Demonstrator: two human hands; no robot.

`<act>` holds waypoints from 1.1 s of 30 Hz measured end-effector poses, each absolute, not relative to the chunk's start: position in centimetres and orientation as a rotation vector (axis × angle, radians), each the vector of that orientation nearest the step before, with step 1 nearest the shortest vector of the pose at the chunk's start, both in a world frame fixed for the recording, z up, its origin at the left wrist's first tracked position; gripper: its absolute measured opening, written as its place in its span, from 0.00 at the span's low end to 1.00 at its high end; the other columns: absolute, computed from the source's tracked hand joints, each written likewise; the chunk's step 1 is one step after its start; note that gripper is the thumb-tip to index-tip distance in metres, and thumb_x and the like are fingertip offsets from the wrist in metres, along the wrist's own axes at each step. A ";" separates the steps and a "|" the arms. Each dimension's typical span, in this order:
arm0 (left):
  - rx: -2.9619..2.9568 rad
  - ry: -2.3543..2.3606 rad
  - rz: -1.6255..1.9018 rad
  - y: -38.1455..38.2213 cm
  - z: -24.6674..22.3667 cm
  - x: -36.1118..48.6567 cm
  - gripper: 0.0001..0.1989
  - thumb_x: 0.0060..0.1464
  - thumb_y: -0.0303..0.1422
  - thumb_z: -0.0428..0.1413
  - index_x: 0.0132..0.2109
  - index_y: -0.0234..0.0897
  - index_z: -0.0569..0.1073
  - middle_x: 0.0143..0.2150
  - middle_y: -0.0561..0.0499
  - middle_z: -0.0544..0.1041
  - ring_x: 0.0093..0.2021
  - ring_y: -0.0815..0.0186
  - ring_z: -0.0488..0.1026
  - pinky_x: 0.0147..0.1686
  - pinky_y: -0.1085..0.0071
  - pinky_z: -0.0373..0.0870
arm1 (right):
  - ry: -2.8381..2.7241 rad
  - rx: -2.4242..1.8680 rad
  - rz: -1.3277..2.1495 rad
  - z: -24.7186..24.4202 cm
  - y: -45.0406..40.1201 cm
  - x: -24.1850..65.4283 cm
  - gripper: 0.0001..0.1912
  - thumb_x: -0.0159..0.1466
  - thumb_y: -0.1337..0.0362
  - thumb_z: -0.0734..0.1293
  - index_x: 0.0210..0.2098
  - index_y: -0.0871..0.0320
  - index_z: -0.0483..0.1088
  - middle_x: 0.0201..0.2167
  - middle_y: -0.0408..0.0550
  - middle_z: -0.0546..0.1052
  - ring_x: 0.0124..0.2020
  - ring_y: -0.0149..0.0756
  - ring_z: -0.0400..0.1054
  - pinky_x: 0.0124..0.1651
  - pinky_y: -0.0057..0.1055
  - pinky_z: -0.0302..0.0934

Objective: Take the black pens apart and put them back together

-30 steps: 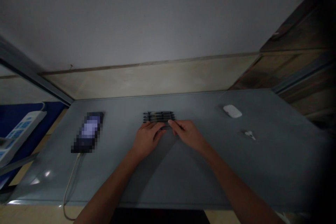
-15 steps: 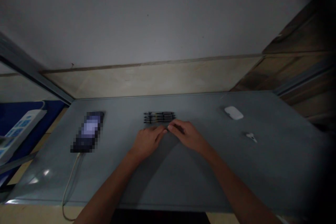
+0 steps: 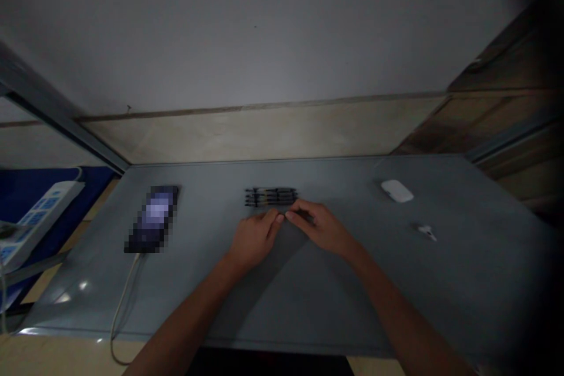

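Several dark pens (image 3: pixel 271 197) lie side by side in a row on the grey table (image 3: pixel 198 294), near its middle. Just in front of them, my left hand (image 3: pixel 258 236) is closed, thumb against fingers. My right hand (image 3: pixel 319 226) is pinched too, its fingertips almost meeting those of the left. Something small and dark shows between the fingertips, but it is too hidden to make out. The right fingers are close to the right ends of the pens.
A phone (image 3: pixel 154 217) with a cable (image 3: pixel 121 311) lies on the left. On the right are a white rounded case (image 3: pixel 397 191) and a small white item (image 3: pixel 427 232). Beyond the left edge is a white power strip (image 3: pixel 42 217). A wall (image 3: pixel 264 135) stands behind the table.
The whole view has shifted slightly, so things appear a little further right. Both hands stay pinched in front of the pens, with the left fingers bent slightly more.
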State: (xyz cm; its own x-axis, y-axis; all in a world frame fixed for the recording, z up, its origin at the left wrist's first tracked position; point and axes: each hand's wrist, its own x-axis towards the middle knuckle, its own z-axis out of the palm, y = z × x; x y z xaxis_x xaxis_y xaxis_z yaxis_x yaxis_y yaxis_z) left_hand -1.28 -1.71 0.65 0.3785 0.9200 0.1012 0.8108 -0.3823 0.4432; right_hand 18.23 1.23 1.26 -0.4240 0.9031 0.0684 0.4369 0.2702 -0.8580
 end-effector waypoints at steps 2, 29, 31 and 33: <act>2.333 1.478 0.502 -1.8 0.6 -1.2 0.16 0.70 0.42 0.43 0.52 0.40 0.71 0.40 0.48 0.81 0.36 0.60 0.79 0.34 0.68 0.72 | -1.996 -1.259 1.050 1.3 1.2 18.2 0.23 0.69 0.51 0.60 0.24 0.57 0.67 0.20 0.41 0.66 0.23 0.31 0.59 0.27 0.28 0.50; 2.355 1.511 0.415 -1.4 0.3 -2.1 0.22 0.71 0.44 0.39 0.45 0.40 0.74 0.32 0.48 0.80 0.30 0.60 0.78 0.30 0.69 0.69 | -1.995 -1.178 0.989 1.6 0.7 17.7 0.15 0.69 0.55 0.62 0.31 0.57 0.71 0.26 0.43 0.73 0.27 0.32 0.64 0.29 0.27 0.54; 2.372 1.524 0.380 -1.4 0.4 -2.0 0.22 0.71 0.44 0.38 0.46 0.40 0.74 0.33 0.47 0.80 0.30 0.59 0.79 0.30 0.68 0.68 | -2.039 -1.184 0.950 1.4 0.7 17.7 0.15 0.70 0.56 0.61 0.31 0.56 0.70 0.26 0.44 0.73 0.27 0.33 0.64 0.29 0.28 0.53; 2.394 1.550 0.336 -1.3 0.5 -2.0 0.23 0.71 0.44 0.37 0.47 0.40 0.74 0.33 0.47 0.81 0.30 0.58 0.79 0.29 0.68 0.68 | -2.085 -1.191 0.886 1.1 0.8 17.6 0.16 0.70 0.56 0.60 0.29 0.56 0.68 0.25 0.44 0.72 0.26 0.33 0.64 0.30 0.29 0.53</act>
State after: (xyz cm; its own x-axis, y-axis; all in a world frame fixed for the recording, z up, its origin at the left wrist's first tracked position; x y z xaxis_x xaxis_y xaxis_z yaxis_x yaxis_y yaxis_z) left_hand -1.97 -1.32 0.49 0.4007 0.9150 0.0479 0.8526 -0.3915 0.3462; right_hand 17.59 0.77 1.12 -0.4377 0.8860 0.1527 0.5049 0.3828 -0.7736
